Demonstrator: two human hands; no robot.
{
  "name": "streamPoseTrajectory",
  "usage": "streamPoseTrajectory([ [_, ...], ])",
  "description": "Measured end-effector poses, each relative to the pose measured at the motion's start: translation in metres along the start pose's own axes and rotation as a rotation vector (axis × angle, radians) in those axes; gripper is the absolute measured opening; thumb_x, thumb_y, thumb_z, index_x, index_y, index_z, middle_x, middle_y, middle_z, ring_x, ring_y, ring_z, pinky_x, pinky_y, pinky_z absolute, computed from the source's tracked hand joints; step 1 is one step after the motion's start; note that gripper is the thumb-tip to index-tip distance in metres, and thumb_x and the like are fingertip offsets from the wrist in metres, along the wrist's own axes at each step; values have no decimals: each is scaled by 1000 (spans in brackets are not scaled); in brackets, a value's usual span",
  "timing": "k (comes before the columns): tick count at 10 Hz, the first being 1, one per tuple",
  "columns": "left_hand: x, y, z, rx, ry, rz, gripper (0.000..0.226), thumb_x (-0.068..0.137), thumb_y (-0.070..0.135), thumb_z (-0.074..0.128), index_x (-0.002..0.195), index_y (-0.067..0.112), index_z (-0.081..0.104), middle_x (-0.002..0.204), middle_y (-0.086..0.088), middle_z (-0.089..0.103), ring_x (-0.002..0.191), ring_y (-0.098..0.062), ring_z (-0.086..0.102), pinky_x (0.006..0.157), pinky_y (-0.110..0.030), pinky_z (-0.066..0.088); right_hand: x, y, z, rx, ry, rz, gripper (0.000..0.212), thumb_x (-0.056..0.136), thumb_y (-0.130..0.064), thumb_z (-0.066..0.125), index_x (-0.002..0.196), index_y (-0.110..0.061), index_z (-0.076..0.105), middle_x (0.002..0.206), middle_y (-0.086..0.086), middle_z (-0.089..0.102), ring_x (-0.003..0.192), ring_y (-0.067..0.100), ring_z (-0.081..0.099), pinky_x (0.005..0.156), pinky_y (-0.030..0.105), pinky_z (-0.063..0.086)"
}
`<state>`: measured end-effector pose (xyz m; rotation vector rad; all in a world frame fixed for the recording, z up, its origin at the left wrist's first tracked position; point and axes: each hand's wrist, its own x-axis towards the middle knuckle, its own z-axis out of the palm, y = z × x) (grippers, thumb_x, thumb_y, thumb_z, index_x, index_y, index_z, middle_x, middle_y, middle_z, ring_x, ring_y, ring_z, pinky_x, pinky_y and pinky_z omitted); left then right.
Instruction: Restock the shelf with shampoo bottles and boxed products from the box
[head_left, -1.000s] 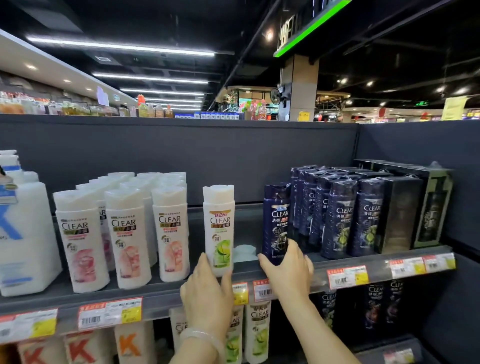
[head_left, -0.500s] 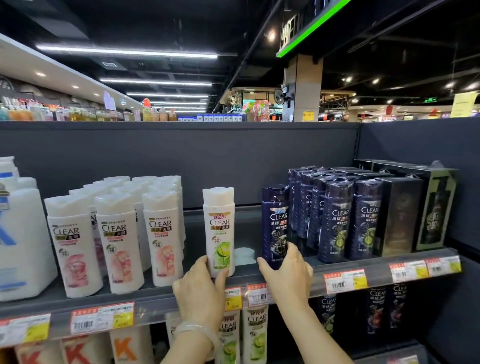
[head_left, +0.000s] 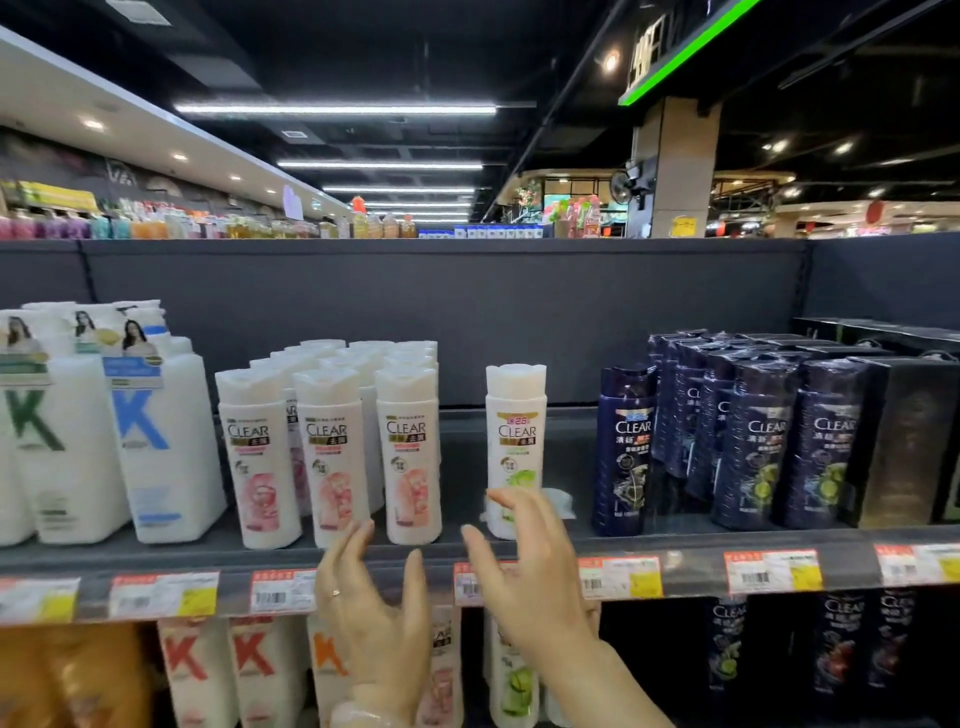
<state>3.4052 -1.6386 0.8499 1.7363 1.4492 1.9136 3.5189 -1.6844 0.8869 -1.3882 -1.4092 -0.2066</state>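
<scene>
A lone white Clear shampoo bottle with a green label (head_left: 515, 426) stands upright on the grey shelf (head_left: 467, 558). My right hand (head_left: 524, 566) is open just in front of its base, fingers spread, holding nothing. My left hand (head_left: 376, 618) is also open, below and left of it, in front of the shelf edge. Left of the lone bottle stand white Clear bottles with pink labels (head_left: 332, 447). To its right stand dark blue Clear bottles (head_left: 626, 447), then black boxed products (head_left: 901, 441). The box is not in view.
Large white pump bottles marked K (head_left: 156, 441) fill the shelf's far left. Price tags (head_left: 283, 590) line the shelf edge. The lower shelf holds more bottles (head_left: 260, 670). A gap lies on either side of the lone bottle, and a small white object (head_left: 561, 503) sits behind it.
My left hand has let go of the green-label bottle and my right hand has left the dark blue bottle. Both hands have drawn back and opened. The view has shifted left.
</scene>
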Motion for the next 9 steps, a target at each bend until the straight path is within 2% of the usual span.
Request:
streamPoseTrajectory([
  [1,31,-18,-22,-15,72,-187,65,74,10,74,127,-7,42,135,-26,38,127,-37,36,107,-47,28,9,-22,38,57,-236,186,72,86,-41,59,144,-25,19,144,-11,27,135,5,23,112,23,21],
  [2,60,-33,-38,104,-32,-295,77,75,15,74,136,-2,32,143,-21,29,133,-34,26,111,-46,21,19,-28,58,20,-271,316,86,85,-40,61,147,-25,4,151,-4,20,140,13,21,113,29,20],
  [3,75,-46,-46,137,-146,-327,78,77,25,72,139,5,29,142,-17,33,133,-32,28,112,-46,24,17,-25,68,-36,-264,351,78,86,-40,60,145,-21,13,147,-1,32,134,14,33,110,29,28],
  [4,78,-59,-47,155,-187,-307,77,76,26,73,138,7,31,140,-16,36,131,-30,33,110,-45,27,14,-20,75,-133,-253,321,70,88,-43,55,144,-19,20,143,-2,39,130,13,38,110,28,32],
  [6,75,-75,-43,213,-168,-248,80,74,27,75,137,5,33,138,-16,41,129,-30,36,109,-46,28,12,-19,79,-140,-214,332,69,87,-44,56,143,-22,24,141,-6,41,129,9,39,110,27,32],
  [8,72,-84,-40,226,-173,-224,86,73,27,76,140,4,27,142,-19,36,132,-34,32,110,-50,26,11,-19,78,-135,-217,343,64,86,-43,58,139,-23,30,137,-7,46,125,9,42,108,31,36],
  [9,68,-78,-41,224,-187,-246,93,75,29,74,144,7,16,150,-16,23,138,-32,21,113,-49,19,11,-20,77,-106,-251,360,68,88,-42,56,143,-22,24,144,-4,38,132,11,36,111,33,32],
])
